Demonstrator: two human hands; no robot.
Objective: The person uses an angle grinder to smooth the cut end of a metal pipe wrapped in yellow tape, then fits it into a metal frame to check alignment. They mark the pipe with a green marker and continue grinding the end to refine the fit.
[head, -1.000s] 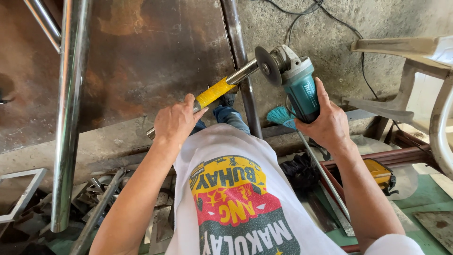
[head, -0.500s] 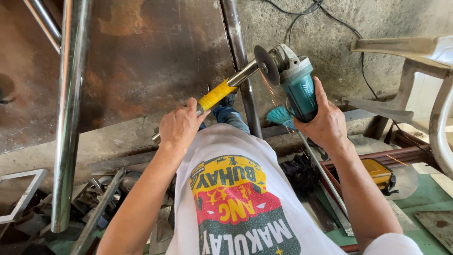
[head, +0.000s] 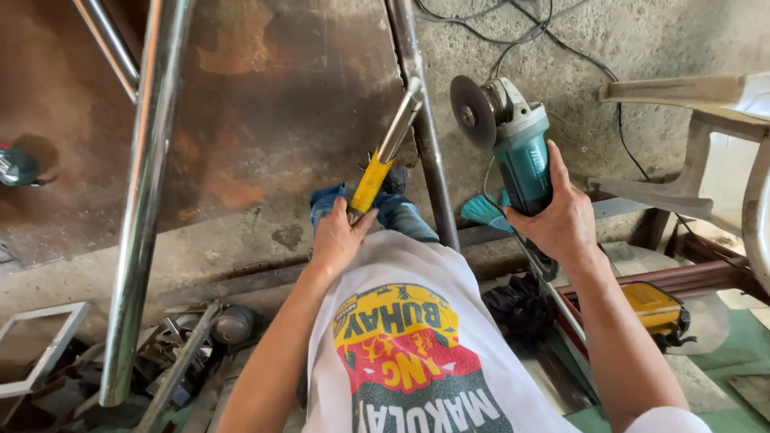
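Even daylight, moderately bright; source not identifiable. Shadows soft, no hard edges. Glare streaks along steel pipe point(head: 144, 200). White chair point(head: 722, 144) at right edge near overexposed. Left corner at rusty plate point(head: 265, 96) dimmer. Wide-angle distortion: straight lines bow toward edges. Focus sharp throughout; slight softness on disc point(head: 470, 110).

rusty plate, pipes and workshop clutter

a rusty steel sheet point(head: 265, 104) lies on the concrete floor point(head: 561, 56), crossed by a shiny steel pipe point(head: 144, 200) on the left and a duller thin pipe point(head: 421, 120) near the middle. black cables point(head: 513, 32) trail across the concrete, a pale plastic chair point(head: 706, 144) stands at the right, a square metal frame point(head: 36, 345) lies by scrap at the bottom left, and a yellow tool point(head: 654, 309) (partly hidden) sits lower right.
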